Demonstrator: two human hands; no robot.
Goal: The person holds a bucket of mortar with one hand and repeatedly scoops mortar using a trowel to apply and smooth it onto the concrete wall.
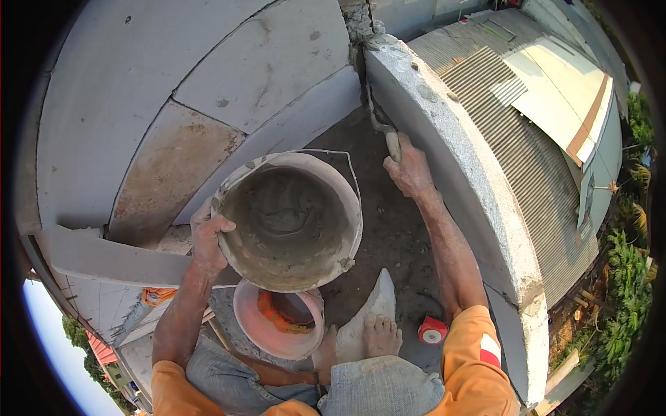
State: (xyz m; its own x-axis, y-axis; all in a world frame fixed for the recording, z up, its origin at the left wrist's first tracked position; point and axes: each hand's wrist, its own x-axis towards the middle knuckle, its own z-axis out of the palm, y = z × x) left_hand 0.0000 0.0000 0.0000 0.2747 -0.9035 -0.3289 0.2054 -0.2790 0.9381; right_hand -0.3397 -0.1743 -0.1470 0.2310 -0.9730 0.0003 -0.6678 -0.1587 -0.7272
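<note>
Presently, a grey block wall curves through upper right of frame; at centre the mortar bucket is tilted, its rim clamped by the left hand. Right of it, well apart, the right hand grips a trowel, blade running up along the wall's inner face toward the corner joint.

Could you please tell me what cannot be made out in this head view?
- Trowel blade: hidden in the joint beside the right hand.
- Pink bucket contents: partly covered by the mortar bucket held by the left hand.
- Red tape measure: too small for detail.
</note>
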